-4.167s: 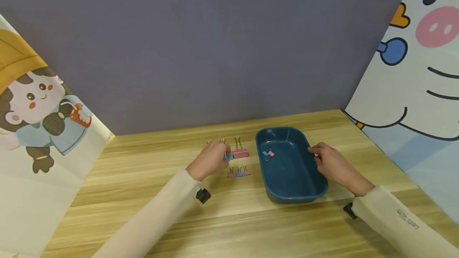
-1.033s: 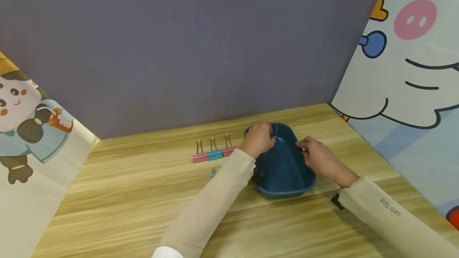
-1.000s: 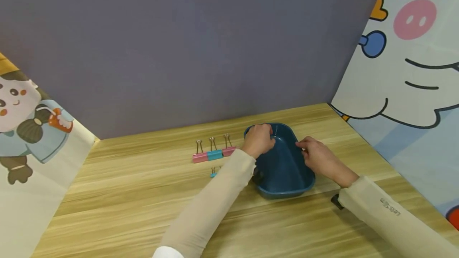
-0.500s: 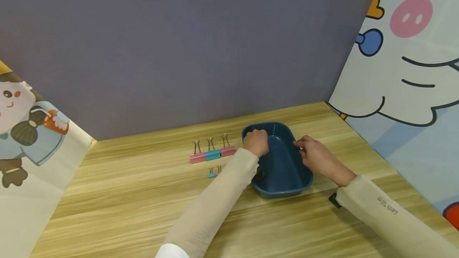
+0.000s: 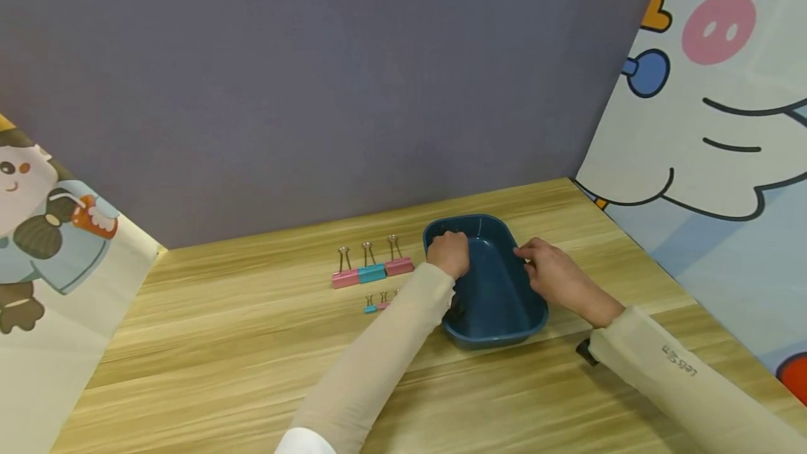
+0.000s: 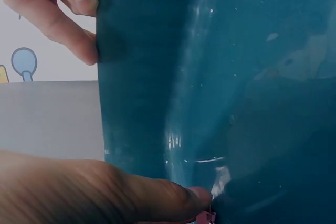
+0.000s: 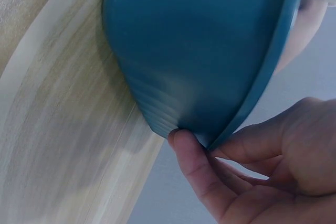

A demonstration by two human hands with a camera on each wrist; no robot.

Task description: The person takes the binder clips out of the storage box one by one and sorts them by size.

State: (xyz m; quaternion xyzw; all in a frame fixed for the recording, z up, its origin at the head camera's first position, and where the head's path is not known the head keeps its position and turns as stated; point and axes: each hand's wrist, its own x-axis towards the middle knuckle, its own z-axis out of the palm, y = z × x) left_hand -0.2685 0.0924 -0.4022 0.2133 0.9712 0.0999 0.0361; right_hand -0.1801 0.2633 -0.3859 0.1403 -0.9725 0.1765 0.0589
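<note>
My left hand (image 5: 449,254) reaches down inside the dark blue plastic bin (image 5: 498,339), near its left wall. The left wrist view shows a fingertip against a small pink binder clip (image 6: 206,217) at the bottom edge; the clip seems pinched there, though the thumb is mostly out of frame. With thumb and fingers, my right hand (image 5: 553,275) pinches the bin's right rim. Left of the bin lie three large binder clips in a row: pink (image 5: 345,278), teal (image 5: 372,272) and dark pink (image 5: 398,267). Below them sits a row of small binder clips (image 5: 370,309), partly behind the left sleeve.
All this stands on a wood-grain table (image 5: 239,328). A grey partition (image 5: 315,90) rises behind it, and cartoon-printed panels (image 5: 693,139) flank both sides. The left forearm crosses in front of the small clips.
Since the earliest frame, my left hand has moved from the large clips into the bin, lately going lower. A small teal clip now stands at the small row's left end. My right hand keeps the rim.
</note>
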